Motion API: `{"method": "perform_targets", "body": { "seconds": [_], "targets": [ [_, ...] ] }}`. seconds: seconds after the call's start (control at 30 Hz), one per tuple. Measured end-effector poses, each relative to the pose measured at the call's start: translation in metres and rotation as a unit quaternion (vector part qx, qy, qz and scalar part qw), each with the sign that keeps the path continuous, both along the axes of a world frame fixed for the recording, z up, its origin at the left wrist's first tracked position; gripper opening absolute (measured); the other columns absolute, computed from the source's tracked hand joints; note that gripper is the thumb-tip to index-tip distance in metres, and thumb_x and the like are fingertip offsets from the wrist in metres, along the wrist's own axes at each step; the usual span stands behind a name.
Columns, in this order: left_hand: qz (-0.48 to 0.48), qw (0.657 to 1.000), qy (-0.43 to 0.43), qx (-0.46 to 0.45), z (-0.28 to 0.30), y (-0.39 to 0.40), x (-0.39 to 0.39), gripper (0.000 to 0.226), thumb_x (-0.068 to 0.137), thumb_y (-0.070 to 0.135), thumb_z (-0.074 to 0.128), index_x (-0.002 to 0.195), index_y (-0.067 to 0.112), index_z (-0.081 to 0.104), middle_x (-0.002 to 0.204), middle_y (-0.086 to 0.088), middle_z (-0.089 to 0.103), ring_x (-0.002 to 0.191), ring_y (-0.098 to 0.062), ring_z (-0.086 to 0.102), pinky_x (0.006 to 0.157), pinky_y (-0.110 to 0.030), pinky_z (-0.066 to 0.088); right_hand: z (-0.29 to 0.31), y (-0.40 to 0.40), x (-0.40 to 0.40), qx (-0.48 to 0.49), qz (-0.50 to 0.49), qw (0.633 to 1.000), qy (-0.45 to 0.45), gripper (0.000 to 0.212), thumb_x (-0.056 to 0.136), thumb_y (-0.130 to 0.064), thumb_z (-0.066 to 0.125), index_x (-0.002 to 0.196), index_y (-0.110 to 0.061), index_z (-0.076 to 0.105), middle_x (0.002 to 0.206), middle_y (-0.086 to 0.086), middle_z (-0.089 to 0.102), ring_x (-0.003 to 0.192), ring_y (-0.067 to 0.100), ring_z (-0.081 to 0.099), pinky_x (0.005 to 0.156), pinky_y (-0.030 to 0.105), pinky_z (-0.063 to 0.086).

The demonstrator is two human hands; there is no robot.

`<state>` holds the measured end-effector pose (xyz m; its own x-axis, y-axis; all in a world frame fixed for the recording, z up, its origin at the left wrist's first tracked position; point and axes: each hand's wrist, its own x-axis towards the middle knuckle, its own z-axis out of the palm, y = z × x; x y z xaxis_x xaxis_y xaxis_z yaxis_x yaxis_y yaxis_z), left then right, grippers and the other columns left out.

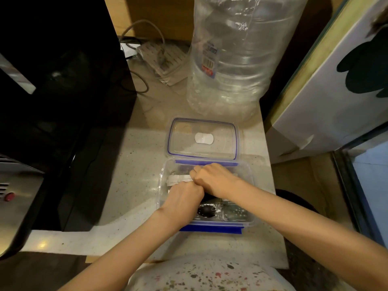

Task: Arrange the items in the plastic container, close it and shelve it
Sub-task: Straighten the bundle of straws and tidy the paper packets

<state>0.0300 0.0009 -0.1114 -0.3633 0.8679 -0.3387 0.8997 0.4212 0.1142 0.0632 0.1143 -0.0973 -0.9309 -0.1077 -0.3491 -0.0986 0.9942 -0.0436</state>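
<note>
A pale speckled counter (134,164) is seen from above. Just below the centre of the view, an open clear container (249,175) with blue clips is set on the counter. Its clear lid (210,127), edged in blue, is laid flat on the counter just beyond it, at 12 o'clock from the container, touching or nearly touching its far rim.

Both hands are lowered into the container and are pressed against each other. The left hand (184,198) is placed over the near left part, its back turned up and its fingers curled under, out of sight; whether anything is gripped cannot be told. The right hand (214,179) is placed at 1 o'clock from the left hand, its fingers (196,170) curled into a loose fist, and what is held, if anything, cannot be told.

Inside the container, a white paper strip (178,179) is seen at 10 o'clock from the hands. A round black item (206,211) in clear wrap and a dark packet (236,212) are seen along the near wall, at 5 o'clock from the hands.

A large clear water bottle (237,59) is stood at 12 o'clock beyond the lid. A black appliance (63,101) is seen at 9 o'clock.
</note>
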Motion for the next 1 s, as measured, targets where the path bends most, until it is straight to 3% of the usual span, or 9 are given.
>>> {"method": "perform_targets", "body": {
  "seconds": [0.1,0.2,0.33,0.43,0.5,0.6,0.7,0.83,1.0],
  "targets": [
    [0.018,0.998,-0.048,0.034,-0.004,-0.003,-0.001,0.022,0.088,0.010,0.047,0.102,0.007,0.064,0.102,-0.013,0.069,0.090,-0.029,0.065,0.076,-0.035,0.053,-0.002,0.003,0.003,-0.023,-0.026,0.999,0.023,0.016,0.090,-0.008,0.045,0.103,-0.002,0.053,0.106,0.016,0.060,0.091,0.034,0.060,0.065,0.039,0.041],
    [0.034,0.986,-0.127,0.105,-0.003,-0.007,-0.005,0.029,0.083,0.014,0.052,0.110,0.012,0.064,0.105,-0.009,0.070,0.090,-0.024,0.064,0.079,-0.032,0.052,0.002,0.007,0.012,-0.129,-0.092,0.981,0.112,0.018,0.090,-0.015,0.051,0.103,-0.003,0.055,0.102,0.014,0.061,0.086,0.031,0.060,0.065,0.037,0.042],
    [0.075,0.965,-0.217,0.125,0.010,-0.011,-0.014,0.024,0.085,0.015,0.057,0.104,0.007,0.068,0.098,-0.009,0.070,0.080,-0.015,0.059,0.075,-0.023,0.045,0.014,0.005,0.023,-0.337,-0.212,0.886,0.239,0.020,0.087,-0.011,0.059,0.105,-0.003,0.058,0.084,-0.004,0.057,0.069,0.009,0.056,0.064,0.025,0.048],
    [0.109,0.956,-0.226,0.148,0.019,-0.012,-0.018,0.022,0.087,0.013,0.056,0.106,0.008,0.067,0.107,-0.007,0.068,0.084,-0.008,0.055,0.076,-0.010,0.041,0.013,0.001,0.027,-0.414,-0.260,0.837,0.246,0.024,0.087,-0.013,0.060,0.110,-0.005,0.057,0.090,-0.002,0.060,0.077,0.013,0.062,0.068,0.020,0.052],
    [0.137,0.953,-0.206,0.173,0.025,-0.013,-0.019,0.021,0.087,0.011,0.055,0.105,0.007,0.066,0.107,-0.006,0.067,0.082,-0.007,0.054,0.075,-0.010,0.041,0.008,-0.001,0.030,-0.421,-0.260,0.833,0.248,0.023,0.088,-0.012,0.060,0.109,-0.005,0.057,0.093,0.003,0.063,0.082,0.018,0.064,0.071,0.022,0.054],
    [0.188,0.940,-0.153,0.238,0.037,-0.015,-0.023,0.017,0.085,0.016,0.058,0.100,0.009,0.061,0.087,-0.002,0.063,0.071,-0.009,0.053,0.060,-0.010,0.040,0.003,-0.004,0.032,-0.434,-0.265,0.825,0.247,0.023,0.088,-0.013,0.061,0.109,-0.006,0.058,0.093,0.010,0.067,0.080,0.021,0.066,0.071,0.031,0.056],
    [0.198,0.910,-0.208,0.298,0.050,-0.013,-0.027,0.023,0.079,0.023,0.068,0.097,0.015,0.057,0.064,0.007,0.052,0.054,-0.005,0.048,0.052,-0.011,0.040,0.001,-0.003,0.031,-0.430,-0.275,0.827,0.235,0.024,0.086,-0.012,0.062,0.109,-0.008,0.058,0.091,0.005,0.065,0.079,0.018,0.064,0.070,0.021,0.054],
    [0.199,0.877,-0.266,0.348,0.054,-0.006,-0.029,0.016,0.077,0.027,0.071,0.089,0.021,0.062,0.053,0.006,0.043,0.051,-0.004,0.043,0.049,-0.009,0.035,0.000,-0.001,0.030,-0.419,-0.283,0.837,0.211,0.023,0.085,-0.012,0.062,0.108,-0.007,0.059,0.086,-0.005,0.058,0.072,0.005,0.058,0.066,0.009,0.047],
    [0.207,0.860,-0.254,0.391,0.049,0.000,-0.026,0.019,0.075,0.029,0.072,0.069,0.018,0.058,0.050,0.006,0.043,0.050,-0.006,0.042,0.049,-0.015,0.035,0.009,-0.002,0.030,-0.442,-0.287,0.829,0.187,0.028,0.087,-0.014,0.060,0.114,-0.013,0.053,0.083,-0.015,0.054,0.079,0.006,0.059,0.071,0.015,0.050]
  ]
}}
